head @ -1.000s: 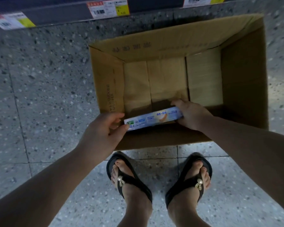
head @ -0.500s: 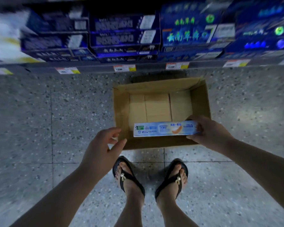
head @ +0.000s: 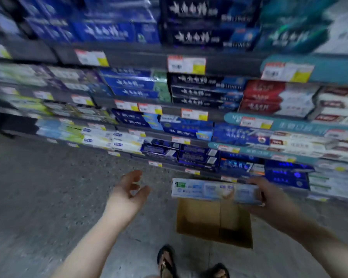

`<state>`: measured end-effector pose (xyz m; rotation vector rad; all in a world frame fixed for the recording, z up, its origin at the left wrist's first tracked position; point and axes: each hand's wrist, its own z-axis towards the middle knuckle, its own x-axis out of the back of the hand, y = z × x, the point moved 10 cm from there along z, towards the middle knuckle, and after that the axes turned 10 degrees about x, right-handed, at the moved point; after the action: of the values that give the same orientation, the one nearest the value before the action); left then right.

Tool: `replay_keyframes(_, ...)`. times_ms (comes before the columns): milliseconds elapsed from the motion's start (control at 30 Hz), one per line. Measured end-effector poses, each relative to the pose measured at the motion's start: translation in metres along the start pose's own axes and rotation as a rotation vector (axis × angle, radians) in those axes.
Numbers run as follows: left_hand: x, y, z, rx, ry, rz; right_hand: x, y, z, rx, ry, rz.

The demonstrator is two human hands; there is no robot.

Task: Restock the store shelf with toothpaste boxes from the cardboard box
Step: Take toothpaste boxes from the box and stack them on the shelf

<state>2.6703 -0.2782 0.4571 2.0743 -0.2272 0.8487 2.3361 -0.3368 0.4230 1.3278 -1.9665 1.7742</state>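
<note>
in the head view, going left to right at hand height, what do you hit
left hand, open and empty → toothpaste box → right hand, gripping the box's right end. The cardboard box sits below the toothpaste box and overlaps it, so it is left out of the order.

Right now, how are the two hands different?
The left hand is empty with its fingers loosely spread, while the right hand grips one end of a toothpaste box. The left hand is over bare floor, while the right hand is above the open cardboard box. Both are held out in front of the person, towards the shelves.
</note>
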Motion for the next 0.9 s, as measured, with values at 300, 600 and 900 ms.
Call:
replay_keyframes(300,0.201,0.002,-0.066,-0.064,0.148,-0.087,0.030,-0.239,0.013,0.233,-0.083,-0.085)
replay_keyframes(600,0.430,-0.070,-0.078,-0.155,0.340,-0.117,-0.046,-0.504,0.043,0.524,-0.045,-0.113)
replay_keyframes(900,0.605,-0.130,-0.051,-0.175,0.475,-0.078,-0.108,-0.688,0.076,0.644,-0.003,0.030)
